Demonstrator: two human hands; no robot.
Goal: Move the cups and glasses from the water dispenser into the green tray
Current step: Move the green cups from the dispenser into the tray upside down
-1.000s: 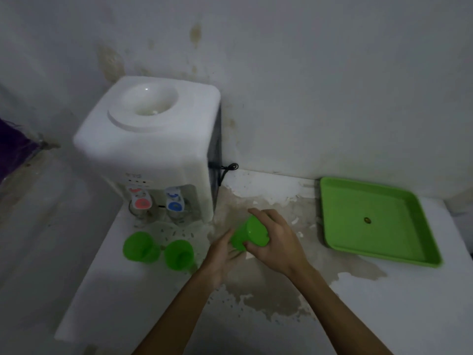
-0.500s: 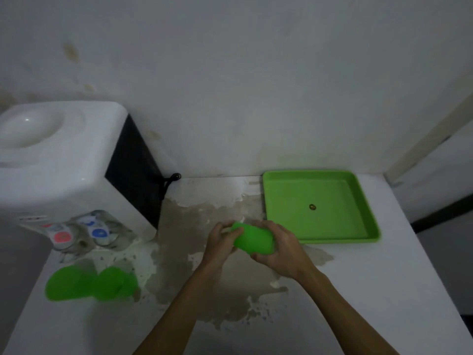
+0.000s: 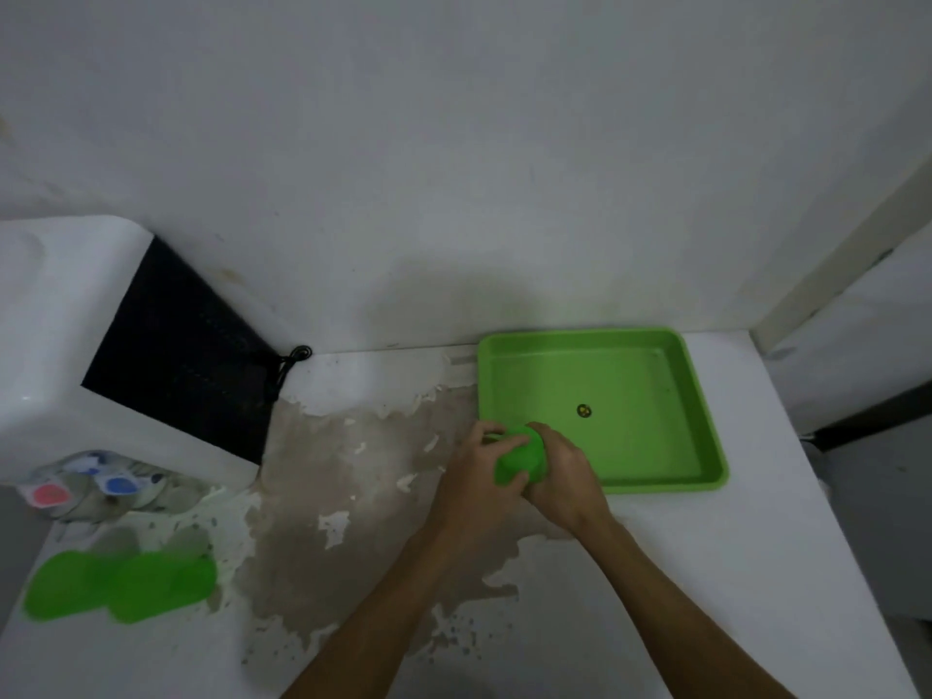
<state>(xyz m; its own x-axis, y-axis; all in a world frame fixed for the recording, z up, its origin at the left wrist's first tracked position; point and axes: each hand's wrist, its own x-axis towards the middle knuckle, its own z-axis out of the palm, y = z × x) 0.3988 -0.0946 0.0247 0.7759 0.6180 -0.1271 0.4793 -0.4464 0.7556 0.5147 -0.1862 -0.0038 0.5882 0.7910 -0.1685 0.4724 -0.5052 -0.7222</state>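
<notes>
Green cup (image 3: 520, 459) held between left hand (image 3: 474, 476) and right hand (image 3: 565, 476), at near-left edge of green tray (image 3: 706, 426). Each grip closed around cup wall. Judged light, rigid plastic, smooth; hold mid-wall. Two cups (image 3: 121, 585) remain on desk (image 3: 706, 572) below water dispenser (image 3: 75, 345).

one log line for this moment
both hands hold green cup | at green tray near-left corner | two cups left by dispenser
</notes>
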